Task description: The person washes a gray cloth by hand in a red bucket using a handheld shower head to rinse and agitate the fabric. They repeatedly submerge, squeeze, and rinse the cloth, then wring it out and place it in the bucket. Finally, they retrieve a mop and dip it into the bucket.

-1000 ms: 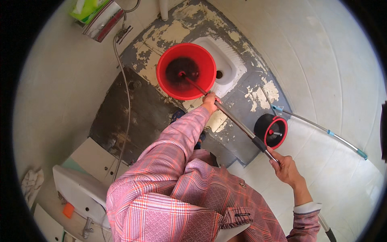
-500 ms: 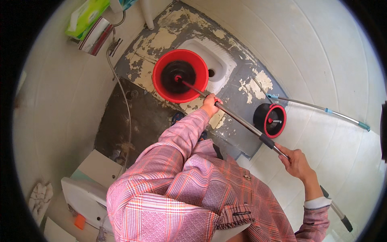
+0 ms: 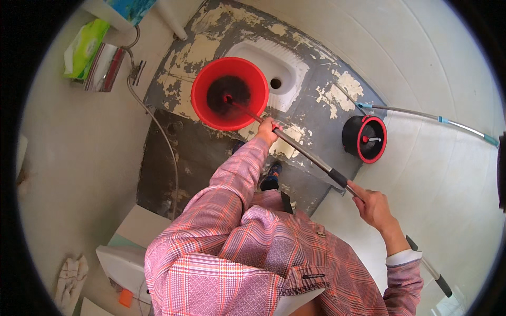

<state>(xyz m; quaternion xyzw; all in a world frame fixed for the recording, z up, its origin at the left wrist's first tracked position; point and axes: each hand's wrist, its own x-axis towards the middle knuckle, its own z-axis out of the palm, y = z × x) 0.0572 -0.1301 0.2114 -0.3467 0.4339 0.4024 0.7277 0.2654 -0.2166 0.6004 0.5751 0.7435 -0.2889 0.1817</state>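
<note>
A long metal mop handle slants across the view, from the red bucket down to the lower right. My left hand is wrapped round the shaft just outside the bucket's rim. Further up, just past a black sleeve, my right hand grips the same handle, which runs on behind my right forearm to a black end. The mop's dark head sits low inside the bucket and looks slightly blurred.
A white squat toilet lies beside the bucket on the peeling floor. To the right is a black-and-red spin bucket, with another pole against the wall. A hose hangs left, above a white basin.
The whole view has shifted a little, and more of my right shoe shows. The mop head sits slightly differently inside the bucket. Both hands keep hold of the handle.
</note>
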